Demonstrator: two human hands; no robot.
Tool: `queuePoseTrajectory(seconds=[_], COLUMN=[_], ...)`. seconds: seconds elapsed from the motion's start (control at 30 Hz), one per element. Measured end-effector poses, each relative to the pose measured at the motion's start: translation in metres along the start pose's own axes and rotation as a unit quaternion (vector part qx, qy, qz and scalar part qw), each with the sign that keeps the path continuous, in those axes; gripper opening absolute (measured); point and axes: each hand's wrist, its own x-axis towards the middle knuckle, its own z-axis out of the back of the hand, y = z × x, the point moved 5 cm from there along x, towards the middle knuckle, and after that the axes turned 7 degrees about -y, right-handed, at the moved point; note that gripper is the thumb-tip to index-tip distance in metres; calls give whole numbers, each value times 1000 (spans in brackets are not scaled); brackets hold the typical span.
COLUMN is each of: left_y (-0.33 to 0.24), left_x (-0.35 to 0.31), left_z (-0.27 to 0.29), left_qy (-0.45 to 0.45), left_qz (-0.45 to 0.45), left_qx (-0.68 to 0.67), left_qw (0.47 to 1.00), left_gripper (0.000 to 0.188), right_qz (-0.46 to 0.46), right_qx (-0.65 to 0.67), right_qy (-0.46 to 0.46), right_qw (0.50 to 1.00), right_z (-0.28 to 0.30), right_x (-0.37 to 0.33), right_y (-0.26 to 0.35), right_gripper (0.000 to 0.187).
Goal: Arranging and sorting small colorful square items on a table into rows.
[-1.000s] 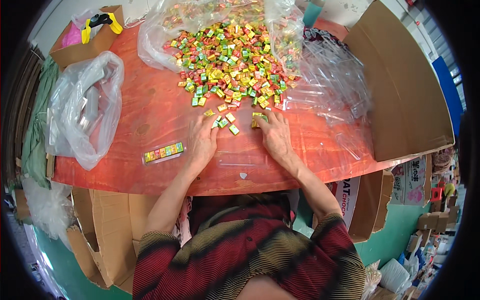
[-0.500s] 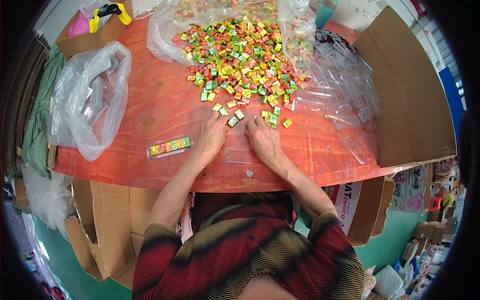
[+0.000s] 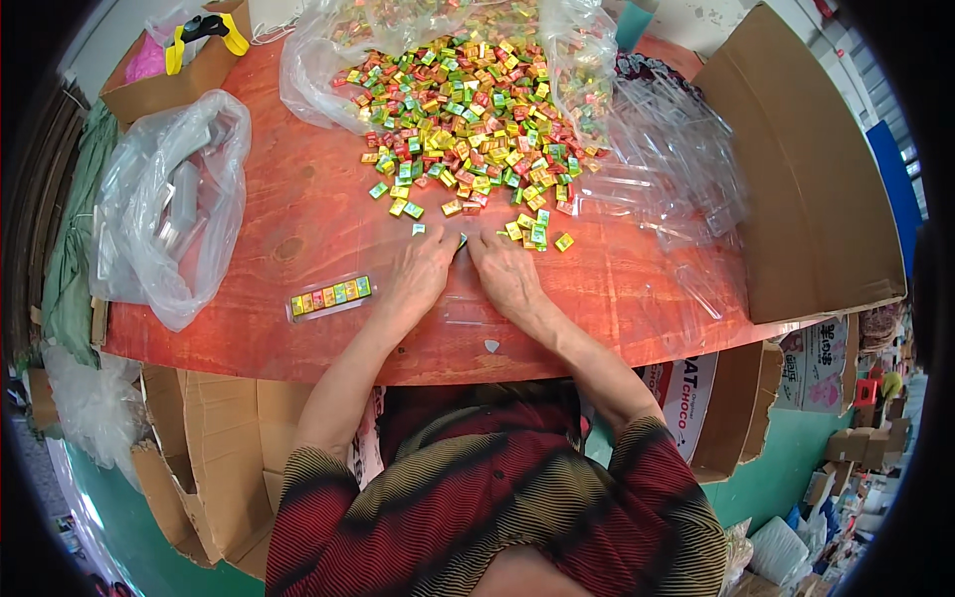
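Note:
My left hand (image 3: 426,267) and my right hand (image 3: 505,277) are close together on the red table, fingers bent inward. Between their fingertips a small coloured block (image 3: 462,241) shows in part, next to the left index finger. The fingers hide anything else they hold. One loose block (image 3: 419,229) lies just beyond my left hand, and a small cluster of yellow and green blocks (image 3: 527,232) is beside my right fingertips. Farther off spreads a big heap of small wrapped blocks (image 3: 468,119) in red, yellow and green. Left of my left hand, a clear tray (image 3: 330,298) holds a row of them.
A clear plastic bag (image 3: 298,75) lies open around the heap. Clear plastic trays (image 3: 676,149) pile up at right before a tall cardboard box (image 3: 796,169). Another bag (image 3: 224,199) with clear cases is at left. Open cartons (image 3: 219,448) stand below the table's front edge (image 3: 477,381).
My hands have drawn closer together, and my fingers now cover most of the loose blocks that lay between them. The whole view has shifted slightly.

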Motion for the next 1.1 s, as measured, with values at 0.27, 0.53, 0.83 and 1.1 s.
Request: queuePoseTrajectory(seconds=[0.27, 0.53, 0.83, 1.1], left_y=[-2, -2, -12, -30], left_x=[8, 19, 16, 15], left_z=[1, -4, -11, -9], left_qy=[33, 119, 93, 82], left_qz=[50, 46, 33, 35], left_qx=[-39, -62, -110, -161], left_qw=[997, 990, 989, 983], left_gripper=[22, 36, 34, 42], right_qz=[-94, -85, -130, -134], right_qx=[42, 22, 119, 35], right_qy=[-21, 44, 30, 10], right_qw=[994, 995, 984, 990], right_z=[48, 12, 29, 44], right_x=[-20, -16, -31, -21], right_y=[-44, -35, -27, -57], right_gripper=[29, 30, 27, 31])
